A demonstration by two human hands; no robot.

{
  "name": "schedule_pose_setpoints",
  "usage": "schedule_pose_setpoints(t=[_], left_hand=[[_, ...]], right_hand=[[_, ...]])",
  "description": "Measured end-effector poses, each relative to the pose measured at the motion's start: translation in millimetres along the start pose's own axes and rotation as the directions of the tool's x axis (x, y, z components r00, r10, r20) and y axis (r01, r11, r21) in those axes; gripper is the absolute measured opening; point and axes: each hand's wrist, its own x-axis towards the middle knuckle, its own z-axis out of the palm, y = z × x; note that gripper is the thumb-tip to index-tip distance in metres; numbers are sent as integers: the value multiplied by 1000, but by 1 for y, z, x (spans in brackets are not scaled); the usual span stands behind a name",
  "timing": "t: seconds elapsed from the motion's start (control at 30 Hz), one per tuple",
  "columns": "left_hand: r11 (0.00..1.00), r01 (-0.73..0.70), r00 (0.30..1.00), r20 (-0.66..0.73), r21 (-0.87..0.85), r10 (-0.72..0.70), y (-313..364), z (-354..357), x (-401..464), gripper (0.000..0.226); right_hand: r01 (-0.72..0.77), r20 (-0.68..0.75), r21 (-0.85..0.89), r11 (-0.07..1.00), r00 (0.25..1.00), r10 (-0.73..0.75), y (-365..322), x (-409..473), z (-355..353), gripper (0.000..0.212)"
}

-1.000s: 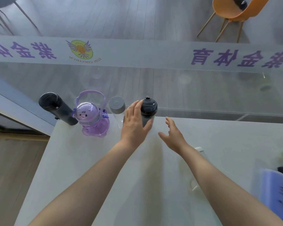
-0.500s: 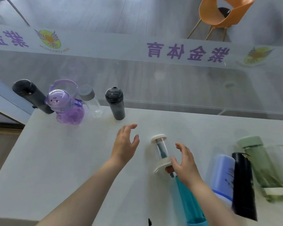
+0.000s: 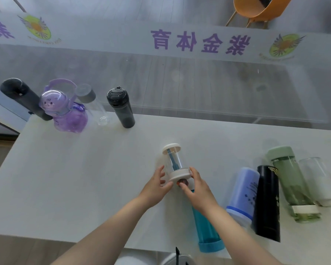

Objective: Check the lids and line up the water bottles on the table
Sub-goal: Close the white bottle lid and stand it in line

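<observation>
Four bottles (image 3: pixel 120 108) are lined up upper left; the clear bottle (image 3: pixel 174 165) is clasped by both hands (image 3: pixel 157 185) (image 3: pixel 197 190); five remain lower right.

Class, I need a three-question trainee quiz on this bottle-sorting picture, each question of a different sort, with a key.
1. True or false: the purple cartoon bottle lies on its side.
2. Which bottle do the left hand and right hand hold? A) teal bottle B) clear bottle with cream caps C) black bottle
3. Fill in: counting the dark grey bottle, ___ bottles stand upright in the row along the table's far edge.

Key: 1 false; 2 B; 3 four.
</observation>
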Motion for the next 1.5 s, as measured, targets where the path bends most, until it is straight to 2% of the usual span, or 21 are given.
schedule_pose_setpoints(t=[0.17, 0.33, 0.5, 0.63, 0.77, 0.9, 1.07, 1.23, 1.3, 1.37, 1.43, 1.5], left_hand=[[999, 14, 999, 40, -31, -13, 0, 6, 1, 80], [999, -7, 1000, 23, 43, 6, 5, -2, -3, 74], [990, -67, 997, -23, 121, 70, 8, -17, -15, 59], [989, -120, 988, -83, 92, 127, 11, -22, -25, 46], [979, -194, 971, -130, 58, 200, 14, -24, -27, 19], [965, -244, 955, -149, 100, 257, 16, -26, -23, 34], [991, -124, 976, -185, -40, 115, 28, -29, -21, 20], [984, -31, 979, -204, -178, -6, 34, -28, -10, 51], [971, -27, 984, -180, -236, -16, 40, -27, -9, 50], [958, -36, 991, -133, -285, -2, 42, -26, -9, 39], [957, -70, 995, -90, -280, 47, 40, -24, -10, 23], [961, -106, 994, -41, -255, 99, 34, -24, -13, 21]], right_hand=[[-23, -11, -30, 999, 1000, 22, -8, 7, 0, 64], [-48, -16, -5, 999, 999, 48, -13, 5, -1, 67], [-47, -38, 5, 999, 998, 47, -18, 2, -11, 48], [-43, -52, 46, 998, 998, 46, -23, -5, -19, 39], [-32, -65, 111, 993, 997, 39, -26, -8, -20, 34], [-6, -63, 174, 985, 998, 17, -30, -10, -18, 27], [-3, -45, 267, 964, 999, 16, -32, -6, -17, 28], [19, -44, 380, 925, 999, -2, -38, -4, -19, 21], [18, -43, 408, 913, 999, -1, -41, -4, -20, 19], [10, -54, 422, 907, 998, 14, -44, -2, -20, 18], [3, -75, 415, 910, 997, 31, -45, 2, -22, 20], [-9, -65, 402, 916, 997, 38, -46, 6, -26, 22]])
